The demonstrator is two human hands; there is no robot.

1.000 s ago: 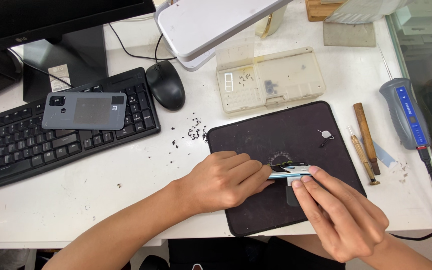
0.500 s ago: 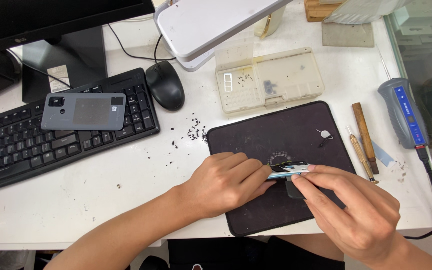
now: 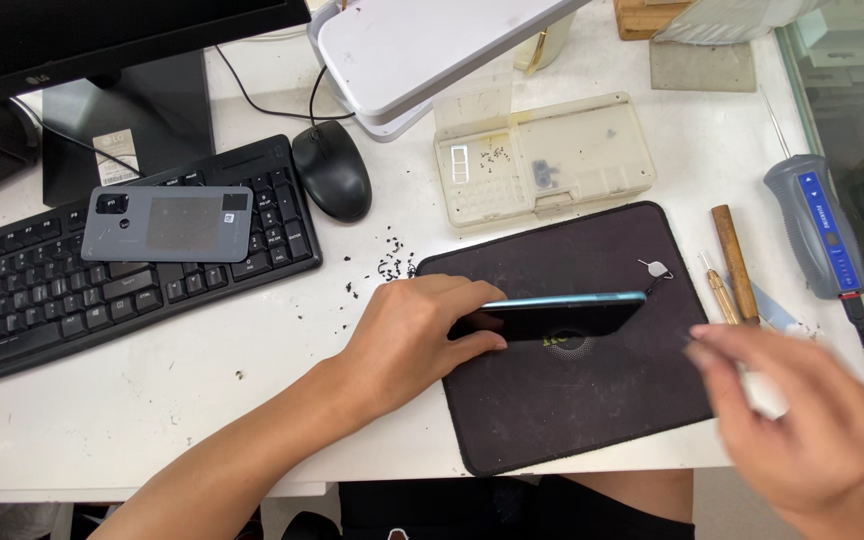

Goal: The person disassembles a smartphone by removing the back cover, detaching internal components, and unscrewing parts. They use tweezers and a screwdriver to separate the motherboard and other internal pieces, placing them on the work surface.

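My left hand grips a dark phone with a teal frame by its left end, holding it on edge above the black work mat. My right hand is blurred at the lower right, off the phone, its fingers loosely curled; whether it holds anything small I cannot tell. A small SIM ejector pin lies on the mat's upper right corner.
A grey phone back cover lies on the black keyboard. A black mouse and a clear parts box sit behind the mat. Wooden-handled tools and a blue-grey electric screwdriver lie right. Small black bits are scattered.
My right hand has let go of the phone and pulled away to the lower right. The phone has turned up on its edge, stretched out lengthwise in my left hand.
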